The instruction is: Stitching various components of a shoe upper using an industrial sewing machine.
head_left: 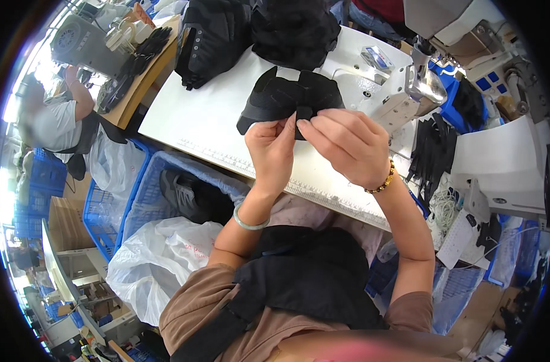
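Both my hands are raised over the white table, meeting at the near edge of a black shoe upper [274, 96]. My left hand [271, 149] is closed, its thumb and fingers pinching the upper's lower edge near the middle. Close beside it, my right hand [350, 143] is closed too, with fingertips bent against the same edge. Between the fingertips a short black tab [304, 113] shows on the upper. The exact grip of the right fingertips is partly hidden.
Black shoe uppers [211, 42] and a dark fabric pile [294, 33] lie along the table's far side. A sewing machine [401, 90] stands at right, near hanging black strips [433, 151]. Left are a blue basket [143, 181], a plastic bag [160, 259] and another person [64, 120].
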Demonstrator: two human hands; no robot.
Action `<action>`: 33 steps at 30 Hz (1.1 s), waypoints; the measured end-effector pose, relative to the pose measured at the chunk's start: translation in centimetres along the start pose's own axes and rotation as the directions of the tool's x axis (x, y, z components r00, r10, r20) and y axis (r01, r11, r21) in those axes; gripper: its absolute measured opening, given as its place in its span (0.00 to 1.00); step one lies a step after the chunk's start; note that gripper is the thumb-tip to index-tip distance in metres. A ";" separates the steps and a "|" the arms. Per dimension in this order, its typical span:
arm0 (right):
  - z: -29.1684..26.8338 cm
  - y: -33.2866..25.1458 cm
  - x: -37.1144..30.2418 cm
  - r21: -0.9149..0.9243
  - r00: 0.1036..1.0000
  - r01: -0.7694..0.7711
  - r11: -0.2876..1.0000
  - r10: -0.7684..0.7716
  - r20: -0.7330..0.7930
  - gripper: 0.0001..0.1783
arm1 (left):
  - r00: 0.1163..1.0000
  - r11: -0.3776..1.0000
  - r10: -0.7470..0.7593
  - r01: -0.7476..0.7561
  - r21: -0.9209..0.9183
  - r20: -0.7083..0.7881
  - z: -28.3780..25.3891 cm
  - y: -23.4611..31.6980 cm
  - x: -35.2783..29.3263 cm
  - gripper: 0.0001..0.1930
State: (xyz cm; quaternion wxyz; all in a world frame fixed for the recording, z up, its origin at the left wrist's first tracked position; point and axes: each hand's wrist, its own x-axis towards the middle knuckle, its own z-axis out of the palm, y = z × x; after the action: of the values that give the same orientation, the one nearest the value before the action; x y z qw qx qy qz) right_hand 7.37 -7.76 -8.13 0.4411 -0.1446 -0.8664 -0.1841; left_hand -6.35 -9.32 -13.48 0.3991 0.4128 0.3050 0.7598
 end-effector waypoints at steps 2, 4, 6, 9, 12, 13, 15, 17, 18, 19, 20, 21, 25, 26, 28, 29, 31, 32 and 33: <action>0.1 0.0 -0.2 0.109 0.993 -0.108 0.988 0.112 -0.032 0.14 | 1.000 1.000 -0.012 0.012 -0.023 0.000 -0.2 0.2 0.2 0.05; -0.5 -0.1 0.0 0.216 0.972 -0.212 0.953 0.228 -0.053 0.13 | 0.975 0.992 -0.062 0.084 -0.092 0.215 -0.3 0.7 0.4 0.05; -1.2 -0.7 1.2 0.544 0.686 -0.677 0.495 0.692 0.224 0.11 | 0.967 0.993 -0.086 0.103 -0.063 0.239 -1.7 0.5 0.2 0.06; 0.0 -0.4 0.3 0.543 0.608 -0.758 0.361 0.692 0.389 0.08 | 0.957 0.976 -0.207 0.187 0.115 0.205 -1.9 1.5 -0.2 0.09; 1.8 -0.9 -1.5 0.552 0.638 -0.718 0.423 0.718 0.279 0.05 | 0.900 0.815 -0.434 0.406 0.414 -0.029 -2.1 3.2 -0.8 0.11; 2.2 -1.0 -2.2 0.511 0.678 -0.688 0.515 0.708 0.198 0.04 | 0.886 0.776 -0.463 0.420 0.470 -0.027 -2.5 3.8 -1.1 0.15; 3.1 -1.4 -3.0 0.463 0.749 -0.623 0.631 0.652 0.118 0.05 | 0.837 0.785 -0.541 0.468 0.405 0.081 -4.0 5.0 -1.5 0.17; 3.8 -2.2 -3.3 0.491 0.779 -0.593 0.638 0.610 0.147 0.05 | 0.805 0.770 -0.585 0.513 0.380 0.098 -3.8 5.8 -1.5 0.18; 4.0 -2.7 -3.5 0.509 0.810 -0.558 0.656 0.564 0.162 0.05 | 0.799 0.751 -0.597 0.524 0.401 0.075 -3.2 5.6 -1.3 0.18; 4.2 -3.1 -3.7 0.516 0.820 -0.547 0.659 0.548 0.168 0.05 | 0.794 0.730 -0.602 0.505 0.460 0.085 -2.9 5.3 -1.0 0.17; 4.5 -3.3 -4.2 0.520 0.816 -0.551 0.653 0.551 0.172 0.05 | 0.791 0.725 -0.607 0.510 0.462 0.079 -3.0 4.8 -0.8 0.17; 4.9 -3.3 -4.8 0.592 0.742 -0.621 0.514 0.628 0.233 0.05 | 0.783 0.723 -0.616 0.516 0.459 0.090 -3.1 4.2 -0.7 0.17; 4.8 -2.7 -4.4 0.690 0.552 -0.710 0.139 0.717 0.424 0.05 | 0.787 0.749 -0.604 0.506 0.428 0.126 -3.7 3.2 -1.1 0.15; 4.8 -2.7 -4.5 0.692 0.552 -0.709 0.140 0.720 0.420 0.05 | 0.793 0.753 -0.597 0.500 0.427 0.123 -3.8 3.1 -1.2 0.15; 5.1 -2.9 -4.6 0.729 0.533 -0.681 0.072 0.731 0.426 0.05 | 0.817 0.752 -0.570 0.477 0.456 0.086 -3.3 2.7 -1.6 0.15; 5.0 -2.9 -4.7 0.738 0.547 -0.671 0.078 0.724 0.420 0.05 | 0.836 0.770 -0.544 0.462 0.439 0.075 -3.2 2.4 -1.9 0.14; 4.4 -2.7 -4.7 0.627 0.529 -0.754 0.196 0.747 0.402 0.05 | 0.889 0.813 -0.457 0.398 0.426 0.042 -2.7 2.0 -2.1 0.14; 4.1 -2.8 -4.6 0.642 0.549 -0.739 0.206 0.737 0.395 0.05 | 0.902 0.829 -0.431 0.384 0.407 0.025 -2.4 1.9 -2.3 0.15; 3.8 -3.0 -4.4 0.642 0.442 -0.766 0.034 0.754 0.487 0.04 | 0.896 0.851 -0.444 0.421 0.315 0.003 -2.5 1.8 -2.4 0.15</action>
State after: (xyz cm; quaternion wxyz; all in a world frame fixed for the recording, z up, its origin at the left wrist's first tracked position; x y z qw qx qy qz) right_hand 5.95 -9.12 -14.37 0.4739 -0.3639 -0.6327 0.4926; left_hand -8.33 -12.62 -14.20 0.5022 0.4189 0.4887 0.5775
